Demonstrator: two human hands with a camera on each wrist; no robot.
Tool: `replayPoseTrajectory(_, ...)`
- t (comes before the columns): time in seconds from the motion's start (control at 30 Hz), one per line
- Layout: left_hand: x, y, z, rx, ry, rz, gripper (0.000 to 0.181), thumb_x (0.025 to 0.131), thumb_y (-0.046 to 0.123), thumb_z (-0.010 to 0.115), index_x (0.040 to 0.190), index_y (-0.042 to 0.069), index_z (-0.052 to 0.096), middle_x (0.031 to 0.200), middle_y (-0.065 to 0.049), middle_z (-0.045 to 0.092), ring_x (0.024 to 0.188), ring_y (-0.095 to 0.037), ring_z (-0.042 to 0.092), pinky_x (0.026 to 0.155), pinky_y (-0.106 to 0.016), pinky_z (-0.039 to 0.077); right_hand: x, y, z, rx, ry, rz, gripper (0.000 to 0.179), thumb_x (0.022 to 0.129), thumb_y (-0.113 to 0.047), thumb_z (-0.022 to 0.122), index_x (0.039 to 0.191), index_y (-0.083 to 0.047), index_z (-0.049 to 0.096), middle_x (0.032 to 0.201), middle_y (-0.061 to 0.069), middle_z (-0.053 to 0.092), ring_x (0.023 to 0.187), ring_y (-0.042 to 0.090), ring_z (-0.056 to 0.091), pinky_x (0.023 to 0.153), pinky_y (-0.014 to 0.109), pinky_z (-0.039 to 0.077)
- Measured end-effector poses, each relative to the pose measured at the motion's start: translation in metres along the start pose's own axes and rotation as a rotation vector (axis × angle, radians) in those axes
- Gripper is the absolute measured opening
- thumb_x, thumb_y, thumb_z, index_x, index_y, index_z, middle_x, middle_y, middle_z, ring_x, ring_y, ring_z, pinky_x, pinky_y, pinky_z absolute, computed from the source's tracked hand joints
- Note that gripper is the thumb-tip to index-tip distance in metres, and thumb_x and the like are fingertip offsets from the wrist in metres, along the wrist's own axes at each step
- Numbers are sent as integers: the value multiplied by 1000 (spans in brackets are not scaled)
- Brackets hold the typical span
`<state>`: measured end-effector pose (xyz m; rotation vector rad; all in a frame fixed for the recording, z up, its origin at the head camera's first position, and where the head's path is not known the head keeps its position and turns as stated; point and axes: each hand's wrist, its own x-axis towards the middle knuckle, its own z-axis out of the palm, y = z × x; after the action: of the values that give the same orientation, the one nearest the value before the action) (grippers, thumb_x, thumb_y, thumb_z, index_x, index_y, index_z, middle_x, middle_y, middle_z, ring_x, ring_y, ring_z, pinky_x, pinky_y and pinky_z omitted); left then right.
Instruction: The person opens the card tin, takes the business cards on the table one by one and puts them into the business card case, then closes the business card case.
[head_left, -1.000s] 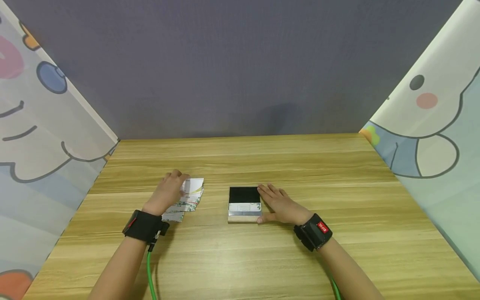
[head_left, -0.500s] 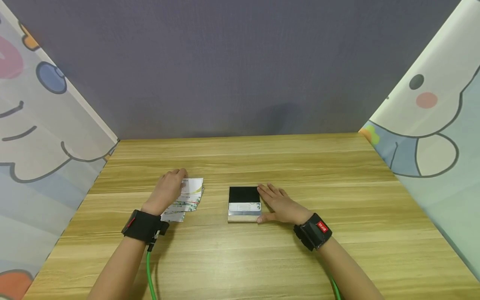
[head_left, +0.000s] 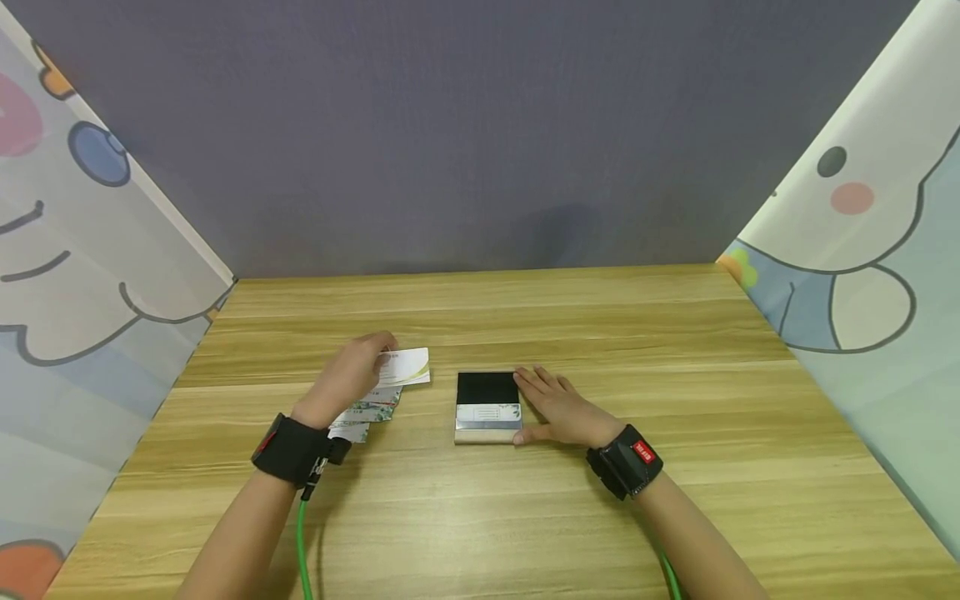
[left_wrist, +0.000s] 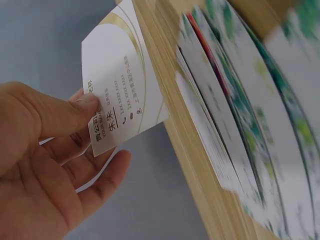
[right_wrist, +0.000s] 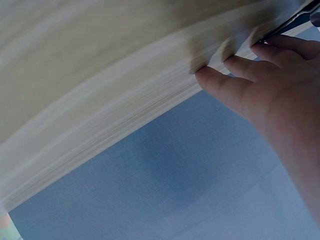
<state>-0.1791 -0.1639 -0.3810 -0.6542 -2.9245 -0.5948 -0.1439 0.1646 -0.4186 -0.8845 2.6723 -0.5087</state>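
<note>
Between thumb and fingers my left hand (head_left: 348, 375) pinches a white business card (left_wrist: 117, 75) with a gold curve and printed text. Below it lies a fanned stack of business cards (head_left: 375, 408) with green leaf patterns, partly hidden by the hand. In the middle of the table is a card case (head_left: 487, 388), black inside, with a printed card (head_left: 487, 413) across its lower half. My right hand (head_left: 562, 412) rests at the case's right side, fingers stretched, fingertips and thumb at its edge. The right wrist view shows those fingers on the tabletop and a dark corner of the case.
The wood-grain table (head_left: 480, 517) meets a grey upright panel (head_left: 480, 142) at the back. Cartoon-printed panels (head_left: 862, 217) stand at both sides. A green cable (head_left: 302, 550) runs from the left wrist strap (head_left: 292, 450) along the forearm.
My left hand has lifted the top business card off the stack and moved it slightly right toward the case. The right hand and case have stayed in place.
</note>
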Motion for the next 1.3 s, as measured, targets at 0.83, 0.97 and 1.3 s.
replayPoseTrajectory(0.83, 31, 61, 35, -195, -91, 152, 15, 90, 0, 54, 100, 7, 61, 100, -6, 65, 69, -12, 50, 63, -25, 43, -1, -2, -1, 6, 7, 9, 94, 79, -54, 59, 145, -2, 18, 152, 14, 15, 140, 37, 7, 109, 59, 13)
replayPoseTrajectory(0.97, 33, 67, 38, -213, -98, 175, 16, 90, 1, 54, 102, 7, 61, 102, -7, 66, 73, -12, 56, 64, -25, 45, 0, -1, 0, 9, 9, 14, 94, 79, -54, 59, 145, -2, 18, 152, 14, 15, 140, 37, 7, 109, 59, 13)
replayPoseTrajectory(1.3, 36, 78, 47, -246, -125, 269, 15, 88, -2, 55, 98, 7, 62, 93, -5, 65, 79, -13, 59, 69, -24, 49, -1, -2, -1, 33, -7, 24, 94, 79, -53, 60, 145, -2, 17, 153, 15, 12, 140, 37, 5, 109, 59, 12)
